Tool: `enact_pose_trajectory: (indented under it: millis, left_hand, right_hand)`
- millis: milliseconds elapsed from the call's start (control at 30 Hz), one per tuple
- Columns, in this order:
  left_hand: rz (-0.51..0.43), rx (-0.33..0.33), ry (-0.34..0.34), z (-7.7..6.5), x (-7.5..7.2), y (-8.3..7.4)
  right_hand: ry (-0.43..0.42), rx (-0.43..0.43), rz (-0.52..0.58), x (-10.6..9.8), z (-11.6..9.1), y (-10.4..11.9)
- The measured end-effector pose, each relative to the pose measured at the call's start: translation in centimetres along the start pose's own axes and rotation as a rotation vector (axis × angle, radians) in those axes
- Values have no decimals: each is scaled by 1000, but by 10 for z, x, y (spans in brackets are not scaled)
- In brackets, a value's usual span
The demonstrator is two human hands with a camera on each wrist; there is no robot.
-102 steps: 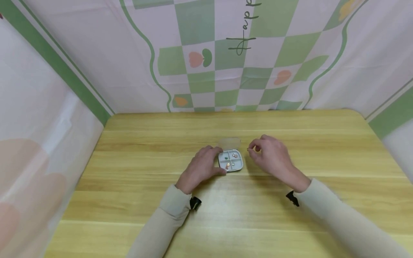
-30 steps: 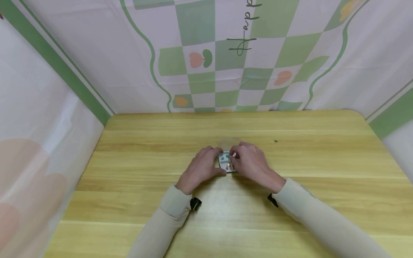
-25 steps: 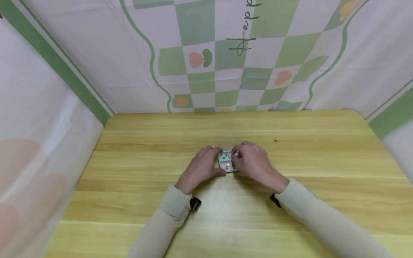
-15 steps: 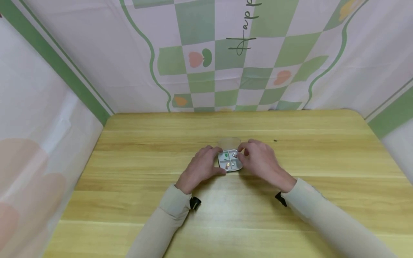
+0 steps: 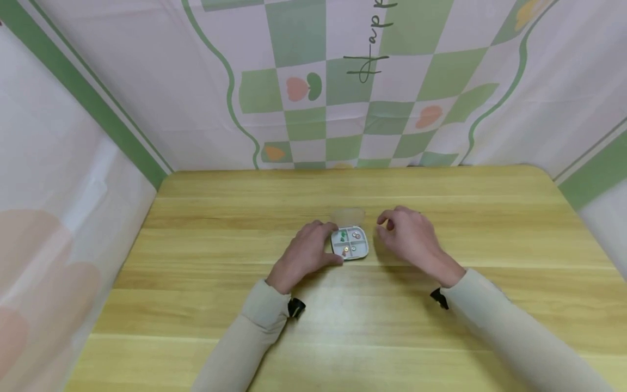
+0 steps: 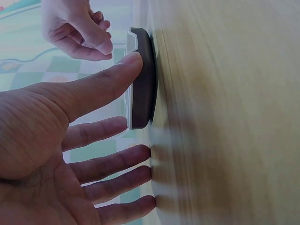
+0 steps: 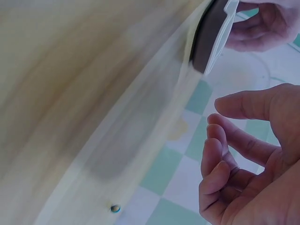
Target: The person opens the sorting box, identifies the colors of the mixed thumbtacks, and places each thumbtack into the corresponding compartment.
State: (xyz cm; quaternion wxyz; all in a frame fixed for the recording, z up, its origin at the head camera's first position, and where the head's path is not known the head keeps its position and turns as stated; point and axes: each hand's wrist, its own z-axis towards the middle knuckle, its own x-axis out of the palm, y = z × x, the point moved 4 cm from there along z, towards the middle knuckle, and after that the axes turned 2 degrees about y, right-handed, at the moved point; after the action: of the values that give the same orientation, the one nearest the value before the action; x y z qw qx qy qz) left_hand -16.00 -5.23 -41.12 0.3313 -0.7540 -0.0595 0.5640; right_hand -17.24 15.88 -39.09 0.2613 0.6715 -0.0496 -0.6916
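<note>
A small white pill box (image 5: 362, 251) with a divided tray lies on the table, its clear lid (image 5: 349, 216) folded back. My left hand (image 5: 303, 250) holds it by the left side between thumb and index finger; the other fingers touch the tabletop in the left wrist view. Green bits (image 5: 343, 236) lie in the far left compartment, and small ring-like pieces (image 5: 356, 236) in the far right. Both near compartments hold tiny gold or pale pieces. Right of the box hovers my right hand (image 5: 411, 237), its fingers loosely bent, thumb and index finger apart with nothing visible between them.
One tiny round piece (image 7: 115, 208), possibly an earring, lies on the wooden table (image 5: 220, 218) beyond my right hand in the right wrist view. A patterned cloth (image 5: 343, 120) hangs behind the table's far edge.
The right hand, earlier pinching something tiny, went over the box and has drawn back to the right. More green shows in the far left compartment. My left hand and the box have stayed put.
</note>
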Motion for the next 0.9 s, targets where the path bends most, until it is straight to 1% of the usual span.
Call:
enact_pose_trajectory:
  millis: [300,633,900]
  left_hand:
    - [-8,-11,5,0,1,1]
    - [-12,-12,4,0,1,1]
    - [-26,-13,1,-1,2,2]
  right_hand:
    - [4,45,-31,-8,3,-22]
    - [21,119,-37,-16,6,-52]
    - [32,181,-42,-22,12,-74]
